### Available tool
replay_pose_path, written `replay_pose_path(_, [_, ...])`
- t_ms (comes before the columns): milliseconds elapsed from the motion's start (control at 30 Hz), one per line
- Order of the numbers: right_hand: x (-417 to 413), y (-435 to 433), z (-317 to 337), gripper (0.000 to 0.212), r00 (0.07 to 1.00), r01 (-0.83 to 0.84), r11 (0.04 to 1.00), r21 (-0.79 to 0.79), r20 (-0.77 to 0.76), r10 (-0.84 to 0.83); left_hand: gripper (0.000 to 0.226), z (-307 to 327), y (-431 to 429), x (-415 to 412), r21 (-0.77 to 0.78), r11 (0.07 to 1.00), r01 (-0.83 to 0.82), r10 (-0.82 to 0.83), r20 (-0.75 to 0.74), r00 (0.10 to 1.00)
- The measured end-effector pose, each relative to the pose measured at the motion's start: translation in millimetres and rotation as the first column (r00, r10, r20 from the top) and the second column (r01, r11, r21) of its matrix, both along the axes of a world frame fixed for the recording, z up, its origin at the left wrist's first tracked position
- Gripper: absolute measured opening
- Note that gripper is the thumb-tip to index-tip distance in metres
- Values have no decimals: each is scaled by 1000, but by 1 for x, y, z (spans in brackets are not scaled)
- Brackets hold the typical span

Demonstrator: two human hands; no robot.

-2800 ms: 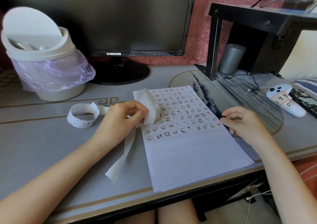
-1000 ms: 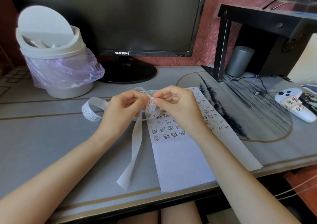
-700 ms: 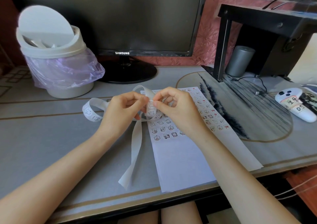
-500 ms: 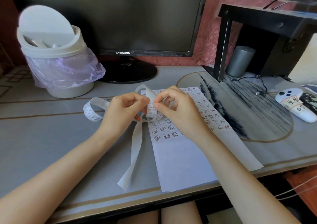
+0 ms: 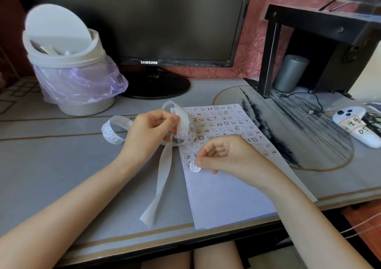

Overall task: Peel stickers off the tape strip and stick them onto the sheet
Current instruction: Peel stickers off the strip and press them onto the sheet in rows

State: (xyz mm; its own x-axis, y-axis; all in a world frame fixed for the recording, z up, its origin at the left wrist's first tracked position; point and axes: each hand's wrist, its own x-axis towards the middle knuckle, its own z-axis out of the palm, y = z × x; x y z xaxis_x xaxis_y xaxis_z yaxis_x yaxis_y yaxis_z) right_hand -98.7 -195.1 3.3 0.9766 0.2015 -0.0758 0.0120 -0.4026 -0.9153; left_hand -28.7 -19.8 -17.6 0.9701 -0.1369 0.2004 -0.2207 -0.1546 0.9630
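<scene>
- The sticker (image 5: 194, 167), a small white round piece with a faint drawing, is pinched at the fingertips of the right hand (image 5: 225, 157), just at the sheet's surface; whether it already touches the paper is hard to tell.
- It sits below the last row of stuck pictures, near the left edge of the sheet (image 5: 228, 194), which lies flat under the right hand.
- The right hand is closed, thumb and forefinger nipped on the sticker, the other fingers curled in.
- The tape strip (image 5: 165, 178) is gripped by the left hand (image 5: 151, 130), whose fingers are closed around a loop of it that arches up just beside the sheet's top left corner.
- From that hand one end of the strip hangs down, twisted, along the sheet's left edge toward the person; the other end curls in a loop on the desk (image 5: 51, 165) beyond the left hand, showing printed pictures.
- Past the left hand stands a white bin (image 5: 68, 62) with a purple liner and a tilted swing lid.
- Beyond both hands is a dark monitor (image 5: 148, 21) on a round foot.
- To the right of the right hand, well apart, lie a white controller (image 5: 358, 126) and a black stand (image 5: 321, 31) with a grey cylinder (image 5: 290, 72) beneath it.
- Nothing lies between the hands and the sheet.
</scene>
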Motion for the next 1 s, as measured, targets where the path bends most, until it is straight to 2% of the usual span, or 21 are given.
replay_pose_path(233, [1, 5, -13, 10, 999, 25, 998, -63, -29, -27, 21, 1, -1, -1, -4, 1000, -5, 5, 6, 1000])
replay_pose_path(467, [0, 5, -16, 5, 998, 31, 997, -74, -50, -35, 20, 0, -1, -1, 16, 1000, 3, -3, 5, 1000])
replay_pose_path(1000, [2, 7, -24, 9, 998, 67, 992, -107, 1, -67, 21, 1, -1, -2, 21, 1000, 14, -14, 17, 1000])
